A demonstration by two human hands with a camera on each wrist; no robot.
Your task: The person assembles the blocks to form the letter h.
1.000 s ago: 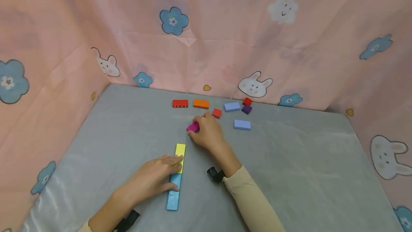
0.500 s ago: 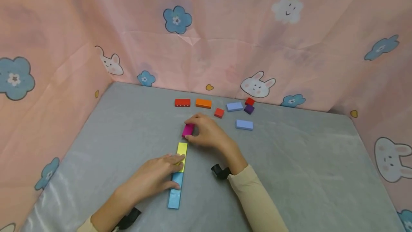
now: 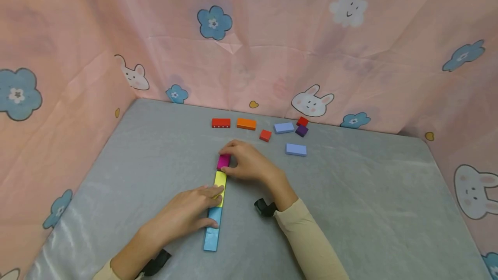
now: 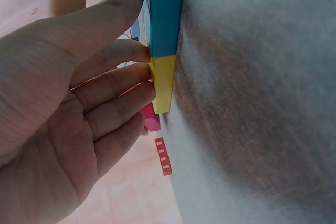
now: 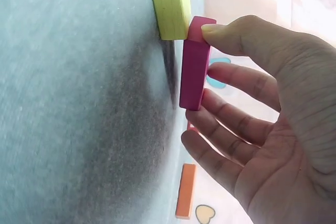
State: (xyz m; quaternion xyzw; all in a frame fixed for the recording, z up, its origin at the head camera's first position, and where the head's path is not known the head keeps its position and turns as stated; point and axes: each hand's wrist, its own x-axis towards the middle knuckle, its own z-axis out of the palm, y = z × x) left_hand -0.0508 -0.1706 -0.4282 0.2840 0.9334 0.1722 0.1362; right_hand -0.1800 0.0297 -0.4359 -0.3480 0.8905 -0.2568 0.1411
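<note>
My left hand (image 3: 182,214) lies over a straight row of blocks, its fingertips on the yellow block (image 3: 220,178) and its thumb on the blue part (image 3: 211,240) nearer me. In the left wrist view, the yellow block (image 4: 164,85) meets the blue block (image 4: 167,17) end to end. My right hand (image 3: 249,161) pinches a magenta block (image 3: 223,161) by its ends, between thumb and fingertips. From the right wrist, the magenta block (image 5: 194,72) is close over the table, its near end right by the far end of the yellow block (image 5: 170,6).
Along the back of the grey table (image 3: 350,202) lie a red block (image 3: 221,123), an orange block (image 3: 246,124), a small red block (image 3: 265,135) and a purple block (image 3: 301,131). Two periwinkle blocks (image 3: 296,150) are at the right. A pink printed curtain (image 3: 264,64) stands behind.
My right hand has carried the magenta block left and toward me, turning it into line with the row, up to the yellow block's far end. My left hand has stayed on the row.
</note>
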